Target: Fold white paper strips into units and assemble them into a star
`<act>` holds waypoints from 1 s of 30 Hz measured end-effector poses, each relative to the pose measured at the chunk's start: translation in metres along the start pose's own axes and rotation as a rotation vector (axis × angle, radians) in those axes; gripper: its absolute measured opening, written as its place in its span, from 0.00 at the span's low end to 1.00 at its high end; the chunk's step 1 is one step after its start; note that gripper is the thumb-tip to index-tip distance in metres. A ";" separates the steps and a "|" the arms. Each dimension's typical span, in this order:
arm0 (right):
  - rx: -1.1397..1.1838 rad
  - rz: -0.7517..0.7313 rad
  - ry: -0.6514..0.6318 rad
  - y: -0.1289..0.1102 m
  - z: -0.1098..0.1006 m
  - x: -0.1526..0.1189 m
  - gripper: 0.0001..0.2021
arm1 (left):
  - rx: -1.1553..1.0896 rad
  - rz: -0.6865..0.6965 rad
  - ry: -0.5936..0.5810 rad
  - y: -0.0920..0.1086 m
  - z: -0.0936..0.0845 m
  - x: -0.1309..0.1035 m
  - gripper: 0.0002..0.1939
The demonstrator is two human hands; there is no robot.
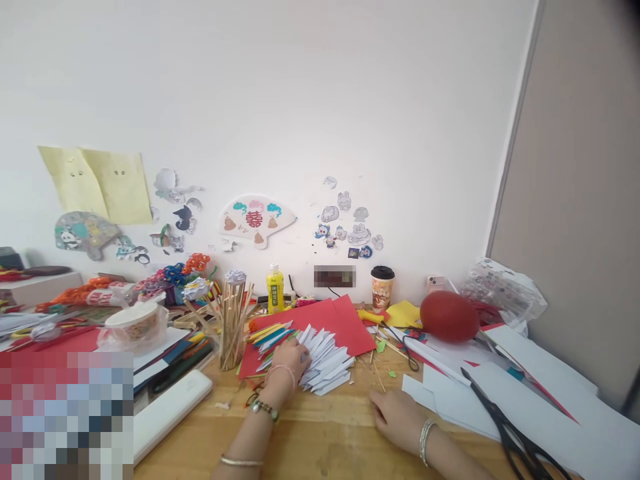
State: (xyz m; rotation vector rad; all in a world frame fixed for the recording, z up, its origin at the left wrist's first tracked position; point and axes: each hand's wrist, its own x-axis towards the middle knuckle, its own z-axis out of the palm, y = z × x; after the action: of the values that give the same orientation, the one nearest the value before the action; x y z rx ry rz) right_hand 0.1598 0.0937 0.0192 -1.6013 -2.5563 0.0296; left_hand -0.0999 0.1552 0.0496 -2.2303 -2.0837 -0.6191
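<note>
My left hand [290,363] lies at the left edge of a pile of folded white paper pieces [327,363]. Its fingers bend down over the pieces there, and their tips are partly hidden. Beside it are coloured folded strips [270,337] in yellow, blue and green, on red paper sheets [350,323]. On the wooden table to the right of the pile rests my right hand [397,417], its fingers curled in and nothing visible in them. White paper sheets [450,400] lie just beyond that hand.
Black-handled scissors [505,427] lie on the right, below a red balloon [450,317]. A jar of wooden sticks [233,340], a yellow bottle [275,290] and a lidded cup [383,288] stand farther back. A long white case [175,413] and a bagged bowl [133,327] are at left.
</note>
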 end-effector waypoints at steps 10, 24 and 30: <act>0.133 0.033 0.015 0.002 -0.002 -0.001 0.09 | 0.022 -0.043 0.037 0.008 0.004 -0.001 0.13; 1.348 0.210 0.360 -0.035 -0.009 0.078 0.17 | -0.357 0.233 0.017 0.057 0.012 -0.014 0.11; 1.511 0.174 0.432 -0.023 -0.002 0.065 0.18 | -0.525 0.284 -0.111 0.078 0.019 -0.025 0.14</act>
State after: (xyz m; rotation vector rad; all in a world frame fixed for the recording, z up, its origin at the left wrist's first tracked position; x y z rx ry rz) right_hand 0.1111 0.1416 0.0295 -0.9356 -1.2565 1.1358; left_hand -0.0205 0.1285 0.0439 -2.8201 -1.7387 -1.1456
